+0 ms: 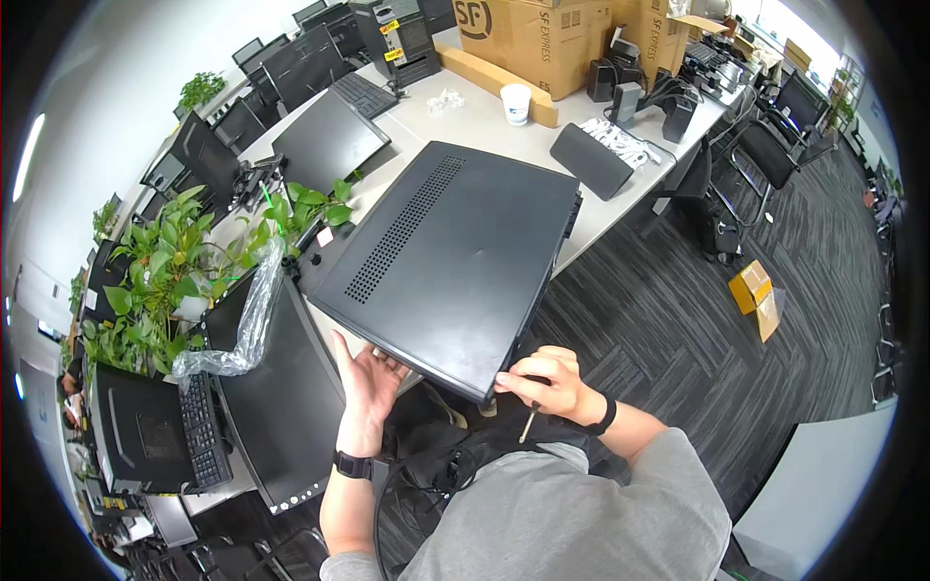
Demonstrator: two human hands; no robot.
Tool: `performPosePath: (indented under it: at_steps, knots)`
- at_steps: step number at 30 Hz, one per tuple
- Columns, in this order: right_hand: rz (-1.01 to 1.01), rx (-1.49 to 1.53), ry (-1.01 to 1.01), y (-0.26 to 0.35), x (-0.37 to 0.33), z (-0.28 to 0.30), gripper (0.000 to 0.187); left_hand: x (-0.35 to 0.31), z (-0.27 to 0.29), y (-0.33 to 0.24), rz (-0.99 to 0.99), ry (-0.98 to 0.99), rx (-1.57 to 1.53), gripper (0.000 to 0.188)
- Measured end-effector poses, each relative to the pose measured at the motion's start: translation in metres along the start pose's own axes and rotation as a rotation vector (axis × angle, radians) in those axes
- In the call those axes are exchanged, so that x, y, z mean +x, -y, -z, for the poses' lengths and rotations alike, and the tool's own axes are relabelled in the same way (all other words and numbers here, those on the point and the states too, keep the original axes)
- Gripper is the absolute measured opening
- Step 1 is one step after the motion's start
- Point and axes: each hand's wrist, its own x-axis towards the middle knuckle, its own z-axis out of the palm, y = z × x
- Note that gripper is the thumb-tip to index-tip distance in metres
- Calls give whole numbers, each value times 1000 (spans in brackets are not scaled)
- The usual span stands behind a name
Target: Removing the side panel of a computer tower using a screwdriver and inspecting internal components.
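Observation:
A black desktop computer case [455, 257] lies on its side over the table, a strip of round vent holes along its left part. Its near end juts past the table edge towards me. My left hand [371, 382] is palm up under the near edge, thumb apart, fingers partly hidden beneath the case. At the near right corner, my right hand [550, 381] pinches the edge with closed fingers. A thin tool [529, 422], dark above with a pale shaft, sticks down out of the right hand; it looks like a screwdriver.
Left of the case stand a leafy plant [165, 257], a monitor [281, 407], a keyboard [201, 436] and clear plastic wrap [254, 315]. Behind it are a paper cup [515, 104], cardboard boxes [533, 44] and a dark speaker-like block [591, 160]. An opened carton [754, 290] lies on the carpet.

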Motion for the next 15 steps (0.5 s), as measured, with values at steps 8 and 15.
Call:
performPosePath:
  at_steps: [8,15]
  knots:
    - [-185,-93,-33,17,-27,26,29,-10,3,28,101,38,-5,125]
    - [-208,-76,-53,19,-26,19,25,-13,20,15,144,56,225,127]
